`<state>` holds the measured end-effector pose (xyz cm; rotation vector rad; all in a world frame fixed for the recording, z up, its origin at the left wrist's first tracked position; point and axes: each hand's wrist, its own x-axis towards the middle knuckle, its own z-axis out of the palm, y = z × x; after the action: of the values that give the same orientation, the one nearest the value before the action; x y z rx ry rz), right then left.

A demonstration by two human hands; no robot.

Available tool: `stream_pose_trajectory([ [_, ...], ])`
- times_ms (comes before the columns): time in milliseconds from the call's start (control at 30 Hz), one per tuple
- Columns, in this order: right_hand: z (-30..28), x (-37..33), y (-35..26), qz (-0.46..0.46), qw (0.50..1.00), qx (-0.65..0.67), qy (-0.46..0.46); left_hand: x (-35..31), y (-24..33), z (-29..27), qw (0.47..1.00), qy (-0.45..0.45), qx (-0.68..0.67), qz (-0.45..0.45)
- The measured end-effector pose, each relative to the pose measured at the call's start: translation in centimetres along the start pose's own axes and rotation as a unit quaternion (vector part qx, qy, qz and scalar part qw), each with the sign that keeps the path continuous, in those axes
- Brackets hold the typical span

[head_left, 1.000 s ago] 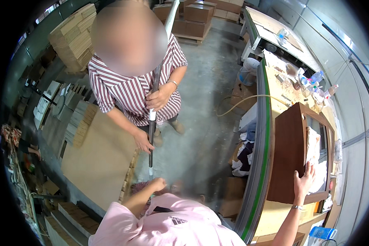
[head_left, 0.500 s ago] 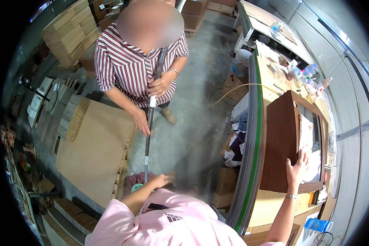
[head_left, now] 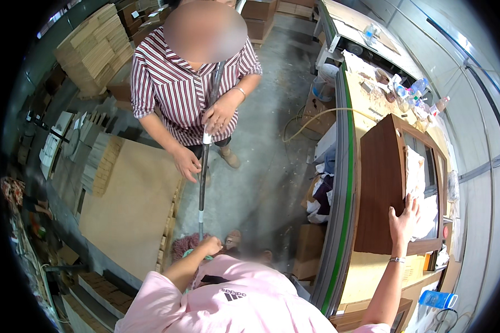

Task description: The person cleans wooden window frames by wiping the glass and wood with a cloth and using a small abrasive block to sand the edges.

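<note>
A bare strip of concrete floor [head_left: 272,139] runs between the stacked boards [head_left: 130,205] and the green-edged workbench [head_left: 344,183]. On the bench, the right hand [head_left: 404,220] lies open-fingered on the dark wooden door panel's [head_left: 380,183] lower edge. The left hand [head_left: 210,245] grips the mop handle [head_left: 203,183] near its base; a co-worker's hands [head_left: 219,114] hold it higher.

**Workshop floor and benches around us**

We stand on a grey concrete floor [head_left: 272,127], dusty. Stacks of pale wood boards [head_left: 91,53] sit at upper left, and a large flat sheet [head_left: 130,205] lies on a low pile. On our right runs a long workbench [head_left: 366,105] with a green edge, cluttered with bottles. A pale wall [head_left: 472,83] stands behind it.
</note>
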<state>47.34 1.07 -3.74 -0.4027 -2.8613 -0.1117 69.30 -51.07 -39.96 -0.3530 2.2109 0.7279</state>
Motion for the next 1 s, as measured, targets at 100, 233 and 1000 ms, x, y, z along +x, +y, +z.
stream_pose_trajectory([
  [100, 0.2, 0.0, 0.1, -0.002, 1.000, 0.002, 0.001, -0.1, 0.5, 0.2, 1.000, 0.004, -0.002, 0.010],
  [233, 0.1, -0.2, 1.2, 0.009, 1.000, -0.001, 0.007, 0.9, 1.6, 0.0, 0.999, 0.003, 0.012, 0.044],
  [1000, -0.4, 0.7, -0.6, 0.002, 1.000, 0.015, 0.023, 6.3, 5.1, -1.0, 0.997, -0.047, -0.005, 0.058],
])
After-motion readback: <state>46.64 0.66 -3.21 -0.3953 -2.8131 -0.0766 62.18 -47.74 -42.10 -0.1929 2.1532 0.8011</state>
